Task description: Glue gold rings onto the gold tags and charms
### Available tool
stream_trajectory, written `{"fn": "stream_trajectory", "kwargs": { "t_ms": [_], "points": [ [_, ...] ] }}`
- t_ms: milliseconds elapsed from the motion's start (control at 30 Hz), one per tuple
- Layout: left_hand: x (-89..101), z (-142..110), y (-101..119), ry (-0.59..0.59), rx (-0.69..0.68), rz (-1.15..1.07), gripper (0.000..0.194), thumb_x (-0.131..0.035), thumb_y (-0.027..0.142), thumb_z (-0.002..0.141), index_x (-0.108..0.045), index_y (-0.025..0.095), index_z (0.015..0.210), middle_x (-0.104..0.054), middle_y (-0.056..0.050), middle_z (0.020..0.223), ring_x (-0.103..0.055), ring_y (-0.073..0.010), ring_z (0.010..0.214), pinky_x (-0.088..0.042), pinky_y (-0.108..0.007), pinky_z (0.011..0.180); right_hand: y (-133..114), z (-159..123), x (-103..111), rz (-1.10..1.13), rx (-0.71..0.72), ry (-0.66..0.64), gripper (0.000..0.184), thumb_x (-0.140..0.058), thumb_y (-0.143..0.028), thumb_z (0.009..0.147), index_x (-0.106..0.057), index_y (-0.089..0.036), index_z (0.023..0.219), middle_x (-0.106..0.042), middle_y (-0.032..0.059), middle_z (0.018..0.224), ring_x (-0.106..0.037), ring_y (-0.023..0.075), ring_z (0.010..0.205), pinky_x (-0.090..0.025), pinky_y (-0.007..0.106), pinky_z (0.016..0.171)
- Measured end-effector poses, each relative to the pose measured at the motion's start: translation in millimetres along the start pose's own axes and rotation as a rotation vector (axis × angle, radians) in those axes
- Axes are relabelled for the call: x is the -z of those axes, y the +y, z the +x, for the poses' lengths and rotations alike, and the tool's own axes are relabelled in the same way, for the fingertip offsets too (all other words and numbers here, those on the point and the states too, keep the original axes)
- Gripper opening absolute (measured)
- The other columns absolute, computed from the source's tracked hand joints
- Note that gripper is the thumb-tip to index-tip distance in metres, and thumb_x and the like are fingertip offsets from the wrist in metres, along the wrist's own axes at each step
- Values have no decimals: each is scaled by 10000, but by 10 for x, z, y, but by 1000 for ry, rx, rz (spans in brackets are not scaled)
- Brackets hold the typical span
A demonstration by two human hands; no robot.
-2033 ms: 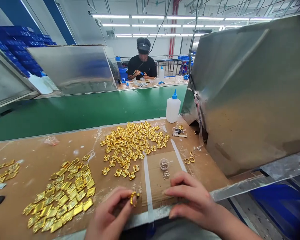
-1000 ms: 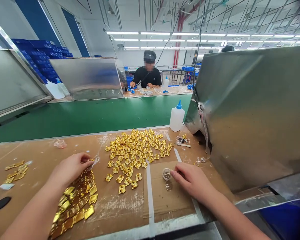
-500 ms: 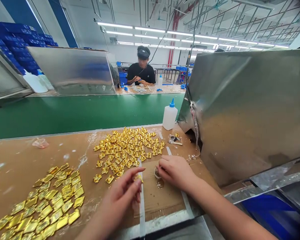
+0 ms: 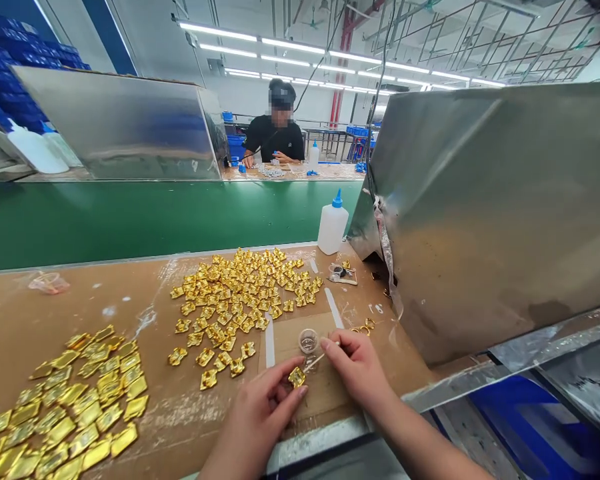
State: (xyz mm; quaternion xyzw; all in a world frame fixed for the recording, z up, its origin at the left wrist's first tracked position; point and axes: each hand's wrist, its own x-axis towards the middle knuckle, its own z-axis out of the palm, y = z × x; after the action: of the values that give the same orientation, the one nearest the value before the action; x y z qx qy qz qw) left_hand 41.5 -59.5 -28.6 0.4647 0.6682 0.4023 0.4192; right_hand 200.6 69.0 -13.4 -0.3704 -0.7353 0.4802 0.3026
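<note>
Pinched in my left hand (image 4: 270,407) is a small shiny gold metal piece (image 4: 297,377), its face turned up. My right hand (image 4: 356,363) grips a thin pale stick (image 4: 320,359), whose lower tip points at the gold piece; whether it touches I cannot tell. Just beyond my fingers a small clear cup (image 4: 309,341) stands on a cardboard sheet (image 4: 293,327) taped to the bench. A heap of small gold pieces (image 4: 240,287) lies behind my hands. Flatter gold pieces (image 4: 75,407) are spread at the left.
A white squeeze bottle (image 4: 333,227) with a blue cap stands at the bench's back edge. Gold rings (image 4: 367,325) lie near a large metal panel (image 4: 505,220) on the right. Beyond the green belt (image 4: 155,220) sits a person (image 4: 275,137) at another bench.
My left hand went to the flat pieces and came back to the cardboard with a gold piece. My right hand reached to the cup and now holds the stick against or near that piece.
</note>
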Motion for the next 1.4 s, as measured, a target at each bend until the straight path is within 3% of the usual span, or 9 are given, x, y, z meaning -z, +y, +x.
{"fn": "stream_trajectory", "kwargs": {
  "t_ms": [133, 700, 1067, 1167, 1300, 1400],
  "points": [
    [-3, 0, 21, 5, -23, 32, 455, -621, 423, 913, -723, 186, 1287, -614, 37, 605, -571, -176, 520, -444, -270, 516, -8, -78, -61, 108, -16, -24, 435, -572, -494, 892, -436, -206, 595, -361, -43, 586, -342, 114, 576, -266, 253, 546],
    [9, -28, 73, 20, -31, 58, 445, -634, 420, 917, -728, 205, 1295, -645, 30, 622, -606, -181, 550, -474, -270, 541, 5, -86, -86, 44, 61, -29, 386, -597, -414, 929, -509, -191, 626, -432, -43, 603, -402, 117, 602, -302, 253, 580],
    [10, -37, 42, 43, -100, 127, 434, -629, 403, 931, -723, 220, 1313, -650, 35, 622, -586, -172, 527, -470, -270, 542, 0, -100, -79, 27, 131, -36, 377, -594, -322, 915, -442, -202, 591, -383, -56, 572, -356, 108, 561, -272, 259, 556],
    [6, -33, 46, 70, -130, 132, 418, -627, 391, 931, -733, 228, 1301, -651, 33, 630, -578, -168, 531, -465, -263, 535, -9, -86, -41, 20, 169, 13, 387, -595, -327, 932, -444, -205, 597, -398, -54, 574, -370, 111, 557, -275, 261, 554],
    [6, -27, 46, 75, -128, 131, 403, -627, 390, 942, -733, 234, 1298, -635, 38, 632, -540, -153, 502, -438, -247, 500, -41, -2, 35, -144, 234, 129, 384, -577, -328, 975, -456, -208, 631, -428, -44, 606, -412, 123, 586, -295, 268, 584],
    [5, -20, 45, 70, -116, 112, 402, -623, 392, 948, -727, 237, 1305, -627, 40, 625, -557, -159, 516, -450, -250, 513, -46, 82, 43, -317, 254, 82, 348, -553, -303, 1000, -488, -205, 672, -481, -27, 664, -448, 134, 629, -305, 274, 613]
  ]
}}
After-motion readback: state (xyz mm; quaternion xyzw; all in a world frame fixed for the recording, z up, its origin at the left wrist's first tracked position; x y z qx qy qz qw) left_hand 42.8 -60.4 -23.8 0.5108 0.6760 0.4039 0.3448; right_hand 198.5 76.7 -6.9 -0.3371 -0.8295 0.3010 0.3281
